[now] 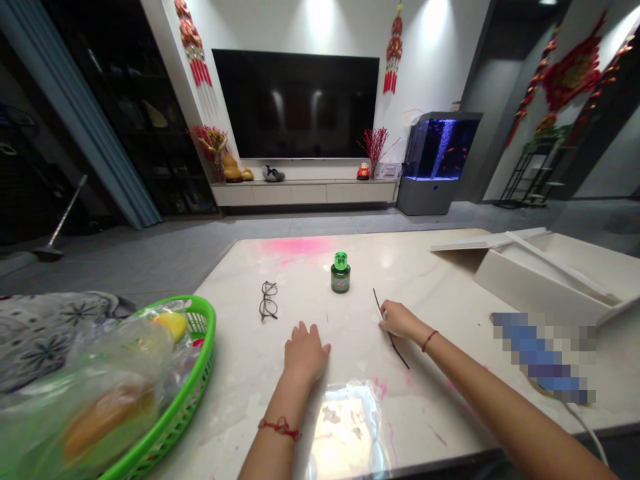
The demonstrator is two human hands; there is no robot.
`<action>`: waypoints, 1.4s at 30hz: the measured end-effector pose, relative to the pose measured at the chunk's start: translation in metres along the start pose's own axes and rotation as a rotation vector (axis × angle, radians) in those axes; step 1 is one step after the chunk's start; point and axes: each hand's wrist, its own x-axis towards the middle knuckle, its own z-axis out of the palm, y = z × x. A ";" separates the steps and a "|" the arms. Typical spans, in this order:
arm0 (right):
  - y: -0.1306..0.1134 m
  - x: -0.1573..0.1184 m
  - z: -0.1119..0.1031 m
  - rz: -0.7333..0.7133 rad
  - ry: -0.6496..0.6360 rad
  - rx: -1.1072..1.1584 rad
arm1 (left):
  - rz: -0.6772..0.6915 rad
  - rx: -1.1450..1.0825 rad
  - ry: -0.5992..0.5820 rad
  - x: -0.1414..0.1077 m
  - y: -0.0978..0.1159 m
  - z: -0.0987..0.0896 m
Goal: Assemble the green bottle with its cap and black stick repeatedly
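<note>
My left hand (306, 352) lies palm down on the pale marble-look table (240, 400), fingers apart, with nothing in it. Between the fingers of my right hand (400, 320) is a thin black stick (400, 356), slanting from upper left to lower right close to the tabletop. Beyond my hands, near the table's middle, a small dark green glass bottle (341, 280) stands upright with a bright green faceted cap (341, 261). Left of it rests a pair of glasses (269, 308) with thin dark frames.
At the left, a green plastic basket (210, 353) holds bagged food. An open white box (540, 273) takes up the right rear corner. A blurred-out flat object (545, 360) with a white cable lies at the right. A television (300, 107) and fish tank (440, 150) are across the room.
</note>
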 end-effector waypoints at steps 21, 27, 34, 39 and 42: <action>0.011 0.045 0.011 0.041 0.314 0.333 | 0.061 -0.018 0.131 0.007 0.001 -0.004; 0.018 -0.005 0.003 -0.035 0.459 0.200 | 0.122 -0.212 0.210 0.011 0.011 -0.007; -0.015 -0.033 -0.027 -0.342 0.179 0.337 | 0.235 -0.925 0.230 0.012 0.025 -0.010; -0.013 -0.034 -0.038 -0.278 -0.762 1.147 | 0.155 -1.690 -0.507 0.008 0.021 -0.010; -0.010 -0.032 -0.036 -0.305 -1.029 1.492 | 0.149 -1.859 -0.830 0.005 0.022 -0.006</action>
